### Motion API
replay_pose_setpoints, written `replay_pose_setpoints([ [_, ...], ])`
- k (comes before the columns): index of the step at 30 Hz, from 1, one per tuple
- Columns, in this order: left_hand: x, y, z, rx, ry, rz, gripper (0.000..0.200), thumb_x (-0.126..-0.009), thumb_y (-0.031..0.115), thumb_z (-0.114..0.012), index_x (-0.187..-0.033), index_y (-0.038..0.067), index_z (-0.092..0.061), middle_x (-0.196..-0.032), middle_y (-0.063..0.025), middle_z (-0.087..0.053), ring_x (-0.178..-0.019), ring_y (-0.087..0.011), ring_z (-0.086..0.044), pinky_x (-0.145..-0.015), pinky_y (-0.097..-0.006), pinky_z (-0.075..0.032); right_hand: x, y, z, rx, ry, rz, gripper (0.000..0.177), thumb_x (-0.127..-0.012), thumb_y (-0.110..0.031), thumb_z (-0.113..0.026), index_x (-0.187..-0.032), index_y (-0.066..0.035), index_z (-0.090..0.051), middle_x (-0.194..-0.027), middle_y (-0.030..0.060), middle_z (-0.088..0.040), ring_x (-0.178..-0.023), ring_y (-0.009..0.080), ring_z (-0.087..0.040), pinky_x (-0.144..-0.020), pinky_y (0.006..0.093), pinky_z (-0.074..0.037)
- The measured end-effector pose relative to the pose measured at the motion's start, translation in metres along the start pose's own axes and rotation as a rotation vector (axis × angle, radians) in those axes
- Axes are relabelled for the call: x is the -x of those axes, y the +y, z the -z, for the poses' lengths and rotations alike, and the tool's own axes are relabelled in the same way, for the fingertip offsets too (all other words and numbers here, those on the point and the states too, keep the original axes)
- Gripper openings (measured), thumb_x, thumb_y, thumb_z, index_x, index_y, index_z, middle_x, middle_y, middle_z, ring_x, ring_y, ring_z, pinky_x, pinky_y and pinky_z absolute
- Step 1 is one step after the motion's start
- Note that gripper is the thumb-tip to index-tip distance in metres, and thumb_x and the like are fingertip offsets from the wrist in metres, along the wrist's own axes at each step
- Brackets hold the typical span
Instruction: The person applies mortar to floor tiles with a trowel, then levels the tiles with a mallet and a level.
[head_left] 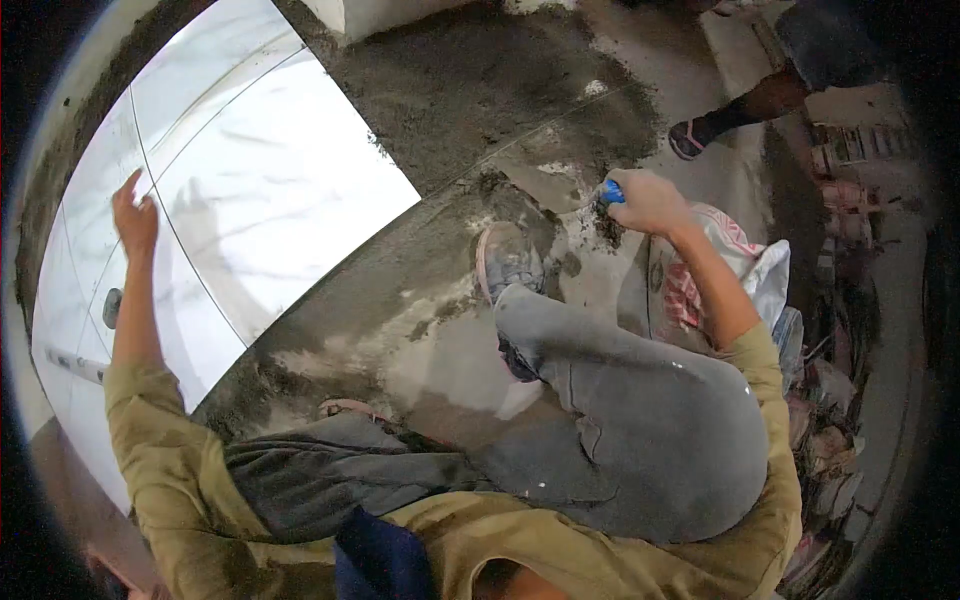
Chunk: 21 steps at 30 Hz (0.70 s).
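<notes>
My left hand [136, 218] is over the white marbled tiles [290, 190], close to a joint between them. Its thumb and forefinger come together around a small pale spot; what they hold, if anything, I cannot tell. On the right, my right hand [650, 203] is wrapped round the blue handle of a trowel [612, 192]. The trowel's grey blade [545, 187] points left, low over the damp mortar [510, 215]. A dark, rounded object [112, 308] lies on the tiles beside my left forearm.
Dark mortar [450, 85] spreads beyond the tile edge, with a thin line crossing it. A white and red sack [735, 240] stands by my right forearm. Another person's sandaled foot [687, 138] is at the upper right. Clutter [830, 450] lines the right side.
</notes>
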<state>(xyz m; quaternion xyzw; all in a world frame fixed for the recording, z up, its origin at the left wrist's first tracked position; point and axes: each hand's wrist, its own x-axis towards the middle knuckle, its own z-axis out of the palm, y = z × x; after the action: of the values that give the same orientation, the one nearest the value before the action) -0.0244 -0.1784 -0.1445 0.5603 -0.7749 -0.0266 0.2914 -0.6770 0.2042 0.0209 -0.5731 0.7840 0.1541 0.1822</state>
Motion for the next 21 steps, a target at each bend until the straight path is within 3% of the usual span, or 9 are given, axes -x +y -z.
replay_pose_setpoints([
  [4, 0.038, -0.071, 0.06, -0.174, -0.044, 0.13, 0.05, -0.084, 0.0, -0.055, -0.131, 0.019, -0.06, -0.116, -0.0165, -0.057, -0.104, -0.031, -0.061, -0.091, -0.0393, -0.05, -0.01, 0.016, -0.011, -0.08, -0.011, 0.104, 0.035, -0.079, -0.027, -0.061, -0.103, -0.001, -0.056, -0.089, 0.0254, -0.065, -0.089, 0.0451, -0.063, -0.079, 0.0526, -0.049],
  [8, 0.075, -0.119, 0.115, -0.344, -0.103, 0.128, 0.052, -0.085, 0.004, -0.054, -0.135, 0.019, -0.057, -0.115, -0.017, -0.056, -0.095, -0.0273, -0.06, -0.087, -0.0395, -0.049, 0.004, 0.004, -0.073, -0.234, 0.086, 0.263, 0.035, -0.082, -0.024, -0.062, -0.106, -0.001, -0.052, -0.088, 0.0254, -0.063, -0.089, 0.045, -0.062, -0.079, 0.0538, -0.049],
  [11, 0.087, -0.133, 0.139, -0.521, -0.13, 0.151, 0.053, -0.084, 0.005, -0.054, -0.136, 0.018, -0.056, -0.11, -0.0163, -0.057, -0.091, -0.027, -0.059, -0.084, -0.0393, -0.049, 0.011, -0.023, -0.088, -0.277, -0.026, 0.151, 0.035, -0.082, -0.02, -0.063, -0.109, -0.002, -0.049, -0.094, 0.0263, -0.061, -0.091, 0.0437, -0.062, -0.074, 0.0529, -0.051],
  [13, 0.095, -0.128, 0.151, -0.517, -0.118, 0.123, 0.053, -0.084, 0.005, -0.054, -0.135, 0.017, -0.057, -0.109, -0.0165, -0.057, -0.092, -0.0284, -0.058, -0.085, -0.0397, -0.048, 0.011, -0.026, -0.09, -0.196, 0.105, 0.15, 0.034, -0.084, -0.023, -0.064, -0.108, -0.005, -0.05, -0.1, 0.0253, -0.06, -0.094, 0.042, -0.063, -0.069, 0.0514, -0.052],
  [14, 0.096, -0.12, 0.153, -0.507, -0.103, 0.108, 0.053, -0.083, 0.005, -0.053, -0.134, 0.016, -0.057, -0.108, -0.0166, -0.058, -0.093, -0.0298, -0.058, -0.085, -0.0402, -0.048, 0.006, -0.02, -0.093, -0.201, 0.103, 0.146, 0.034, -0.084, -0.023, -0.064, -0.108, -0.005, -0.05, -0.1, 0.0253, -0.06, -0.094, 0.042, -0.063, -0.069, 0.0514, -0.052],
  [15, 0.093, -0.112, 0.155, -0.521, -0.11, 0.237, 0.052, -0.083, 0.004, -0.053, -0.133, 0.016, -0.058, -0.107, -0.0172, -0.059, -0.095, -0.0323, -0.058, -0.087, -0.0415, -0.047, -0.005, -0.008, -0.097, -0.091, 0.08, 0.078, 0.039, -0.084, -0.026, -0.065, -0.114, -0.006, -0.051, -0.101, 0.0242, -0.06, -0.09, 0.042, -0.063, -0.071, 0.0508, -0.052],
  [17, 0.088, -0.122, 0.154, -0.553, -0.092, 0.177, 0.052, -0.083, 0.004, -0.053, -0.133, 0.016, -0.058, -0.107, -0.0174, -0.06, -0.095, -0.0328, -0.058, -0.087, -0.0421, -0.047, -0.007, 0.011, -0.1, 0.02, 0.055, 0.013, 0.044, -0.084, -0.028, -0.065, -0.12, -0.006, -0.053, -0.102, 0.0232, -0.061, -0.087, 0.0419, -0.064, -0.073, 0.0502, -0.053],
  [21, 0.091, -0.111, 0.167, -0.494, -0.087, 0.145, 0.051, -0.083, 0.002, -0.053, -0.132, 0.015, -0.058, -0.106, -0.0176, -0.061, -0.099, -0.034, -0.056, -0.089, -0.0439, -0.046, -0.014, 0.076, -0.125, -0.027, 0.404, -0.139, 0.039, -0.086, -0.022, -0.063, -0.117, -0.001, -0.054, -0.103, 0.0231, -0.06, -0.091, 0.0435, -0.061, -0.08, 0.0493, -0.049],
])
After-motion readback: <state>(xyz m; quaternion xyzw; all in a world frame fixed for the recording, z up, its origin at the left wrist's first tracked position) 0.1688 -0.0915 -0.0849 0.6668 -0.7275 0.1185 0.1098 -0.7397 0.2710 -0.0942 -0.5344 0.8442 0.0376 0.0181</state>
